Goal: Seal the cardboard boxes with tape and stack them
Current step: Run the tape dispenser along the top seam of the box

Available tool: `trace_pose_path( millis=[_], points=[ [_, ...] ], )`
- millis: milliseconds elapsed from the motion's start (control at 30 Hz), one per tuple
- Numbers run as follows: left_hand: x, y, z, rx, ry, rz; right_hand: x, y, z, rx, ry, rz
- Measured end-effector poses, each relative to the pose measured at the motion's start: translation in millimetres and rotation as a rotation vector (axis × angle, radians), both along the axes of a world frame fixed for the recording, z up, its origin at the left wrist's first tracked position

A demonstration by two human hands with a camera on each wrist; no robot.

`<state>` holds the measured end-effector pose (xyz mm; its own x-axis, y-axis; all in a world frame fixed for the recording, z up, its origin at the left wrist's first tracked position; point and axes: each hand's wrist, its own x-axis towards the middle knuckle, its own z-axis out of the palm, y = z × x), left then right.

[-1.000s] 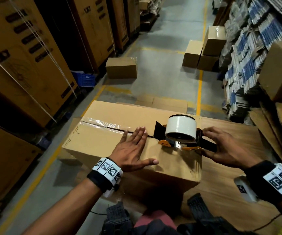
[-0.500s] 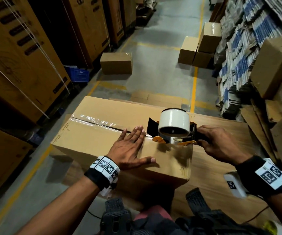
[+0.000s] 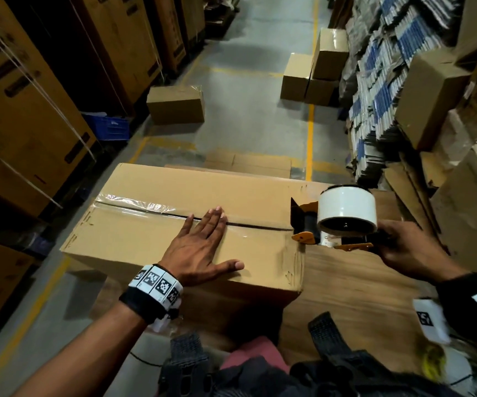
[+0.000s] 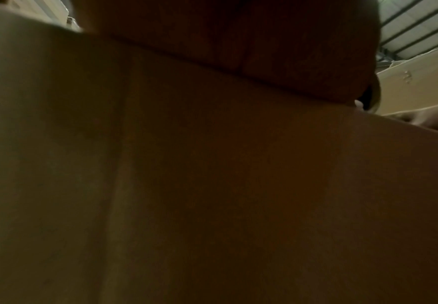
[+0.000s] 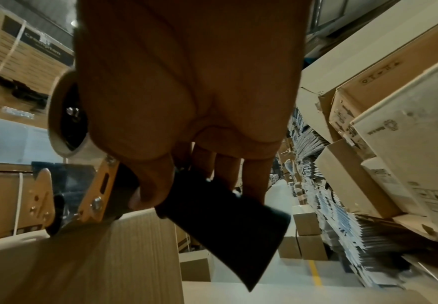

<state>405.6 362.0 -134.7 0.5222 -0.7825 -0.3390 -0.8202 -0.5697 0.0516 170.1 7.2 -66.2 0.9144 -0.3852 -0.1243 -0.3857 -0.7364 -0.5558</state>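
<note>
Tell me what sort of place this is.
Most likely a warehouse aisle: tall strapped cartons along one side, bundles of flattened boxes along the other, and yellow lane lines on the concrete floor.

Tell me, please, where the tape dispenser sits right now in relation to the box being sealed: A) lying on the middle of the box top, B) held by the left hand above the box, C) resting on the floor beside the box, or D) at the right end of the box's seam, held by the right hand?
D: the right hand grips the tape dispenser at the right end of the cardboard box, while the left hand lies flat on top.
</note>
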Motion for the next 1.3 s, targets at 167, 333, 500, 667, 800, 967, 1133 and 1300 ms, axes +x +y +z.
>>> trace_pose_path(
  millis=[167,333,500,667,800,967,1133,1300],
  points=[
    [-9,-9,9,0.0,-0.025,0.015,-3,-1,-24,0.114,0.017,-0.09],
    [-45,-53,15,-0.062,0.027,-0.071,-7,-10,-52,0.216,-0.007,-0.096],
    [-64,-85,3,-0.028,0.061,-0.096,-11,-11,-82,0.346,-0.013,-0.124],
    [-70,-97,17,-0.051,0.05,-0.095,-11,-5,-95,0.467,-0.058,-0.171],
    [-88,-125,13,-0.106,0.144,-0.064,-9,-5,-104,0.504,-0.117,-0.202],
    [-92,-131,-3,-0.118,0.075,-0.033,-13,-7,-106,0.532,-0.141,-0.2],
    [-93,-130,-6,-0.118,0.063,-0.035,-19,-22,-90,0.336,-0.166,-0.142],
    [-91,-130,-9,-0.102,0.062,-0.032,-46,-46,-73,0.228,-0.172,-0.144]
  ],
)
